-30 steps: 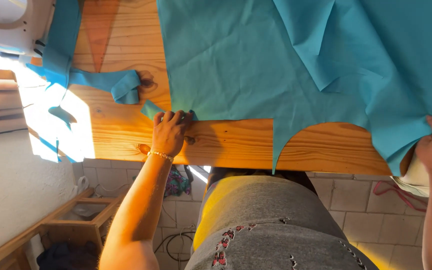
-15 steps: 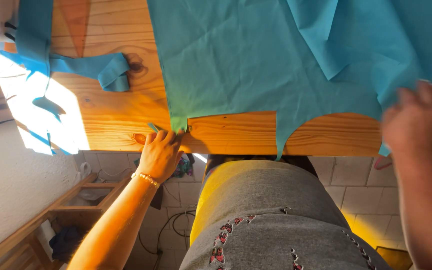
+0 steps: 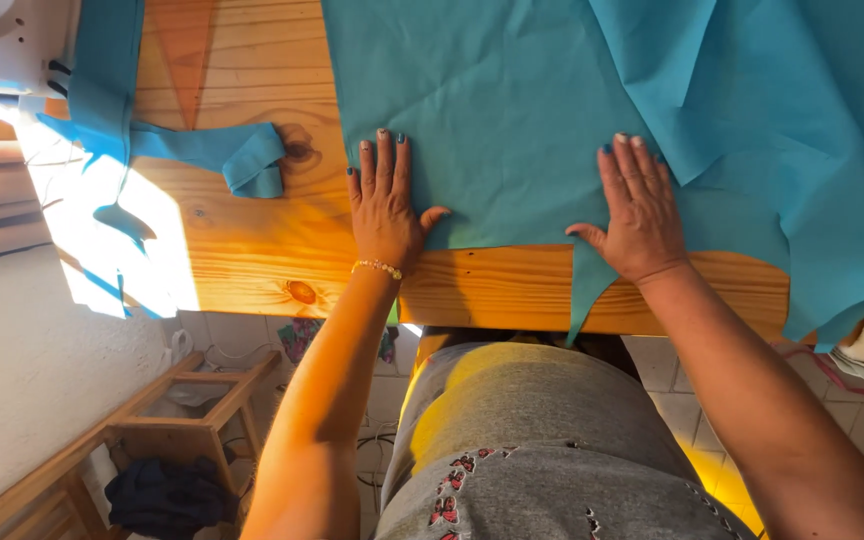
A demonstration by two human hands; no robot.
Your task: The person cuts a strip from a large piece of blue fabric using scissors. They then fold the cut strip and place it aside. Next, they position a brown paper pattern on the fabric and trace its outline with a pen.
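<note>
Pressing flat on the teal cloth (image 3: 512, 110), both hands lie palm down with the fingers stretched out and only slightly fanned, gripping nothing. The left hand (image 3: 385, 205) rests at the cloth's left edge, its thumb angled out to the right along the cloth's near hem, its fingertips straddling the border between cloth and bare wood; a thin beaded bracelet (image 3: 378, 267) circles that wrist. The right hand (image 3: 637, 215) sits further right on the same cloth, thumb pointing left, just below a loose folded-over layer of the cloth. The cloth is a thin woven sheet, matte, faintly creased, spread over the right part of the table (image 3: 252, 250) and hanging past its near edge in a narrow pointed tail just below the right hand. The table is varnished pine, glossy orange-brown with dark knots and a thick front edge. Left of the cloth, a narrow strip of the same teal fabric (image 3: 212, 150) lies on the wood, folded back at its end, running towards a white sewing machine (image 3: 2, 40) at the far left corner. Below the table stands a wooden stool (image 3: 182, 410) on a tiled floor.
</note>
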